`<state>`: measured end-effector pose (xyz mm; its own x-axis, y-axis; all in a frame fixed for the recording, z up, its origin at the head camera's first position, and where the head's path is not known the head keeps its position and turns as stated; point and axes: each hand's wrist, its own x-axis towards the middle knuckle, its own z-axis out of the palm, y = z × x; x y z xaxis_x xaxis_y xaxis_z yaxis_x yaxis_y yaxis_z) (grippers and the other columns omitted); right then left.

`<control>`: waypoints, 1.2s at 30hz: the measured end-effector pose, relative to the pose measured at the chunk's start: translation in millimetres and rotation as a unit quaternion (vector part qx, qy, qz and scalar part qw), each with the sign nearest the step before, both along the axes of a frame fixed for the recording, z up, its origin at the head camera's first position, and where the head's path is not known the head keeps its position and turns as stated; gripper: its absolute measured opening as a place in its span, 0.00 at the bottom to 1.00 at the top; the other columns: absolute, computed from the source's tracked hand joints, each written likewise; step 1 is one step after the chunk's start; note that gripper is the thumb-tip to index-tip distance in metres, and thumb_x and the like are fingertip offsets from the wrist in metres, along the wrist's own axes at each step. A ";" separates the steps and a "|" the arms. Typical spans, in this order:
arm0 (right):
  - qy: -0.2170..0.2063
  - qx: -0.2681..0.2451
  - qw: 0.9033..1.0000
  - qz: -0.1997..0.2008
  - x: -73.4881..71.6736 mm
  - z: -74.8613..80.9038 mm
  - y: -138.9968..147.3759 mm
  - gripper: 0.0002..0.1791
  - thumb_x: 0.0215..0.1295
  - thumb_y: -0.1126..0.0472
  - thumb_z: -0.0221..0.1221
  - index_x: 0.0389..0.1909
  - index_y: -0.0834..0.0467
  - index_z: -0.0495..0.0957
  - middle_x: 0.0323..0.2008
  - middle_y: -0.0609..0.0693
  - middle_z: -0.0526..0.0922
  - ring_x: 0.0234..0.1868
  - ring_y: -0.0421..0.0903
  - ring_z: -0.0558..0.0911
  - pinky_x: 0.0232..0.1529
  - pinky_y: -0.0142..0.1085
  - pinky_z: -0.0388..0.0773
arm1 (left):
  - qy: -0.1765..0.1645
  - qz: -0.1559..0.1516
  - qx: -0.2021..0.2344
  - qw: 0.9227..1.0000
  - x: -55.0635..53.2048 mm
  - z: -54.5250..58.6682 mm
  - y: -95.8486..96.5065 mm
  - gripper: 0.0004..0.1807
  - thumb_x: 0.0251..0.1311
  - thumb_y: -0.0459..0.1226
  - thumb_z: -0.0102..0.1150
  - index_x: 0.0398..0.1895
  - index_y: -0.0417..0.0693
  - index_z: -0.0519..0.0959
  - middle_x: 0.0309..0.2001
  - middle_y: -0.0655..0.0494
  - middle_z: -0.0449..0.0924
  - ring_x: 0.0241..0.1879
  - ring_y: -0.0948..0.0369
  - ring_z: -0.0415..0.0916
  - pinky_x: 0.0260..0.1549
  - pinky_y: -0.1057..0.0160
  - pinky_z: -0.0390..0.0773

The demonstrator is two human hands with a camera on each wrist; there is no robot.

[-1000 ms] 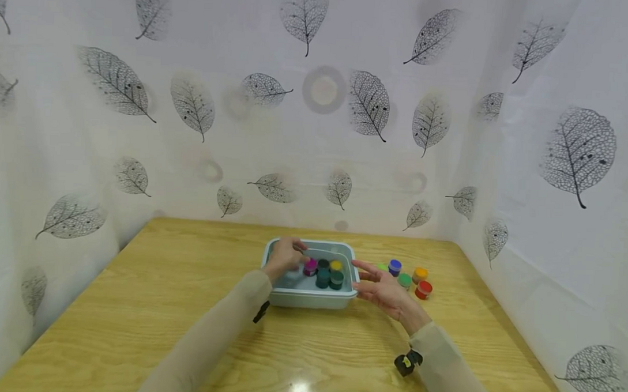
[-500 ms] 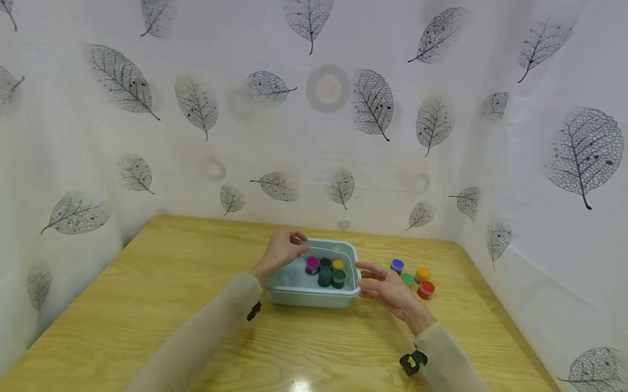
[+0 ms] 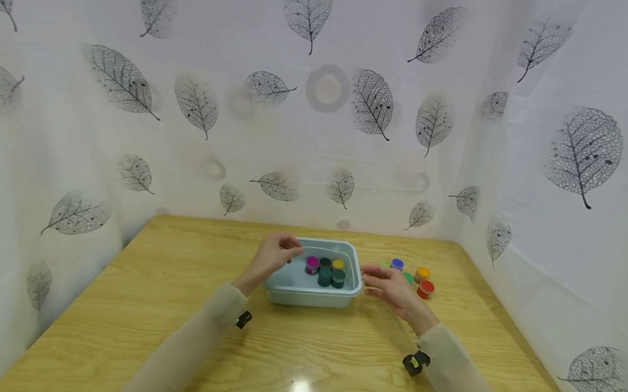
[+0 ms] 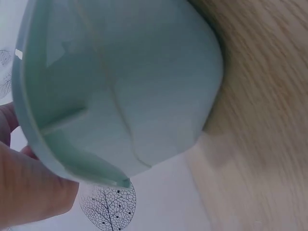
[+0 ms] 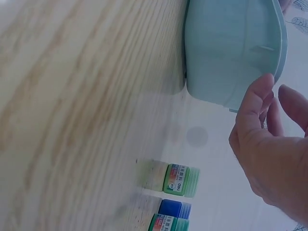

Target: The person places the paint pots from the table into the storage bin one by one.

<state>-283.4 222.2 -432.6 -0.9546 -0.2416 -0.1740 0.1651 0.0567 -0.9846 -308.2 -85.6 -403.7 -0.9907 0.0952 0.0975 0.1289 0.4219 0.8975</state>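
Observation:
A pale blue-green plastic basin (image 3: 310, 298) stands on the wooden table. Inside are several small paint jars, among them a purple jar (image 3: 312, 266), a yellow jar (image 3: 338, 265) and a dark green jar (image 3: 338, 278). Over the basin's left rim is my left hand (image 3: 272, 256), fingers loosely bent and holding nothing. The left wrist view has its thumb beside the rim. My right hand (image 3: 394, 288) hovers by the right wall with relaxed fingers and nothing in them. Seen from the right wrist, its fingertips (image 5: 263, 83) overlap the basin's edge.
Right of the basin stand more jars: a blue jar (image 3: 397, 264), an orange jar (image 3: 422, 274), a red jar (image 3: 425, 290) and a light green jar (image 5: 181, 180). Another green jar (image 3: 408, 278) is partly behind my right hand. A leaf-print curtain (image 3: 316, 132) hangs behind the table (image 3: 196, 284).
My left hand has drawn back from above the purple jar, leftward to the basin's left rim. The right hand has shifted slightly right, off the right rim.

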 end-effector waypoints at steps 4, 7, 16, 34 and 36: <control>0.007 0.004 1.000 -0.005 1.0 0.7 1.6 0.23 0.70 0.62 0.59 0.61 0.70 0.71 0.48 0.48 0.80 0.42 0.43 0.78 0.44 0.32 0.84 | 0.004 0.006 -0.007 1.000 4.2 -5.0 -8.0 0.06 0.61 0.40 0.65 0.37 0.47 0.84 0.34 0.53 0.82 0.28 0.59 0.76 0.27 0.65 0.78; 0.014 0.012 1.000 -0.003 1.9 2.6 2.1 0.24 0.70 0.62 0.58 0.62 0.72 0.69 0.47 0.49 0.79 0.41 0.43 0.76 0.44 0.32 0.83 | 0.012 0.011 -0.011 1.000 7.8 -7.8 -13.8 0.07 0.62 0.39 0.65 0.37 0.46 0.84 0.33 0.52 0.82 0.29 0.58 0.76 0.27 0.65 0.78; 0.029 0.039 0.998 -0.036 -2.5 2.5 15.7 0.19 0.69 0.60 0.60 0.56 0.65 0.74 0.46 0.51 0.79 0.44 0.46 0.77 0.45 0.32 0.84 | 0.051 0.032 -0.048 0.997 17.3 -7.8 -36.3 0.06 0.61 0.39 0.65 0.35 0.47 0.85 0.34 0.54 0.83 0.35 0.59 0.75 0.35 0.64 0.76; 0.105 0.094 0.989 -0.048 -6.4 3.2 68.6 0.30 0.71 0.55 0.58 0.65 0.70 0.67 0.47 0.47 0.82 0.41 0.38 0.82 0.40 0.35 0.84 | -0.040 0.020 0.041 0.998 34.0 -23.6 -58.8 0.29 0.58 0.31 0.67 0.64 0.39 0.71 0.58 0.38 0.71 0.51 0.48 0.74 0.41 0.58 0.84; 0.107 0.107 0.987 -0.058 -6.9 5.9 73.2 0.30 0.71 0.54 0.58 0.65 0.70 0.67 0.46 0.45 0.83 0.41 0.40 0.83 0.39 0.34 0.84 | -0.059 0.005 0.064 0.996 35.4 -23.7 -57.6 0.33 0.59 0.31 0.66 0.67 0.39 0.67 0.59 0.36 0.68 0.51 0.48 0.74 0.40 0.59 0.85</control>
